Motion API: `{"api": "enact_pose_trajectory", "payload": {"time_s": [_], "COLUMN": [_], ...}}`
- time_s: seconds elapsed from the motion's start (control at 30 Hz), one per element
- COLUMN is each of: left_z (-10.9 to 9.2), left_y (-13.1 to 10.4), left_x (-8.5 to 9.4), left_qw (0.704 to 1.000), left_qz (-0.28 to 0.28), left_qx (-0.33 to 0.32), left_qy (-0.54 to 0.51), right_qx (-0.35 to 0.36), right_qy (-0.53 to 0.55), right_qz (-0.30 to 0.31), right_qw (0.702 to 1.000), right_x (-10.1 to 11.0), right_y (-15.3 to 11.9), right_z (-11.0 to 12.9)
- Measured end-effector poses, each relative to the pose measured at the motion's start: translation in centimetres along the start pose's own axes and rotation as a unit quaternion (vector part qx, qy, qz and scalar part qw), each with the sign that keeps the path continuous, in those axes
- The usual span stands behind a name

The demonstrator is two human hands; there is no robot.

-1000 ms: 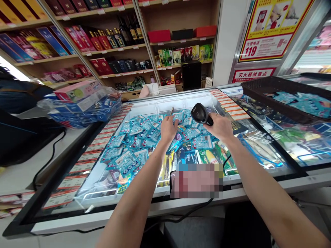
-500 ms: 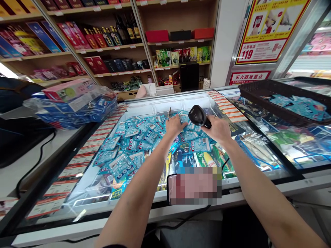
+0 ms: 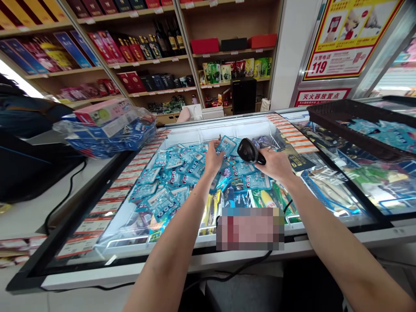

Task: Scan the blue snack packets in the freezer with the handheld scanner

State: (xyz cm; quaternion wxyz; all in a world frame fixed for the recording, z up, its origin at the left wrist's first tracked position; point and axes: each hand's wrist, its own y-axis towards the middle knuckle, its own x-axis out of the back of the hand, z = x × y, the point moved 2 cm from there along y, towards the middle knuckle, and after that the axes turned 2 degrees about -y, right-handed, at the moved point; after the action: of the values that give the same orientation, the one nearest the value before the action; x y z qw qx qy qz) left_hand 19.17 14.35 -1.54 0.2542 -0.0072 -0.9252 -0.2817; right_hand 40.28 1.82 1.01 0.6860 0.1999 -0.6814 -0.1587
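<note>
While the left hand (image 3: 213, 159) pinches a shiny blue packet (image 3: 228, 146), the right (image 3: 277, 164) grips a black scanner (image 3: 248, 151).

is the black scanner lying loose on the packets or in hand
In hand: the right hand grips the black scanner, fingers closed round its handle. Whether it's switched on, I cannot tell.

Red box (image 3: 204, 45), dark bottles (image 3: 169, 38), poster (image 3: 341, 56)
</note>
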Motion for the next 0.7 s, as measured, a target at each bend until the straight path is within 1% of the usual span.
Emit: {"api": "enact_pose_trajectory", "payload": {"time_s": [0.13, 0.27, 0.4, 0.57, 0.7], "left_z": [1.2, 1.9, 1.8, 1.5, 1.1], "left_y": [-0.9, -1.4, -1.6, -1.7, -1.9], "left_x": [0.2, 0.2, 0.6, 0.9, 1.0], "left_qw": [0.997, 0.994, 0.994, 0.994, 0.995], "left_qz": [-0.034, -0.057, -0.061, -0.051, -0.052], "left_qx": [0.009, 0.011, 0.015, 0.021, 0.024], "left_qy": [-0.069, -0.092, -0.091, -0.095, -0.083], "right_qx": [0.038, 0.050, 0.067, 0.091, 0.077], "right_qy": [-0.005, -0.003, -0.008, -0.028, -0.025], "right_qz": [0.013, 0.003, 0.010, 0.017, 0.019], "right_qw": [0.999, 0.999, 0.998, 0.995, 0.997], "right_x": [0.0, 0.0, 0.0, 0.9, 0.7], "right_y": [-0.1, 0.1, 0.9, 2.1, 2.0], "right_z": [0.5, 1.2, 2.2, 3.6, 4.0]}}
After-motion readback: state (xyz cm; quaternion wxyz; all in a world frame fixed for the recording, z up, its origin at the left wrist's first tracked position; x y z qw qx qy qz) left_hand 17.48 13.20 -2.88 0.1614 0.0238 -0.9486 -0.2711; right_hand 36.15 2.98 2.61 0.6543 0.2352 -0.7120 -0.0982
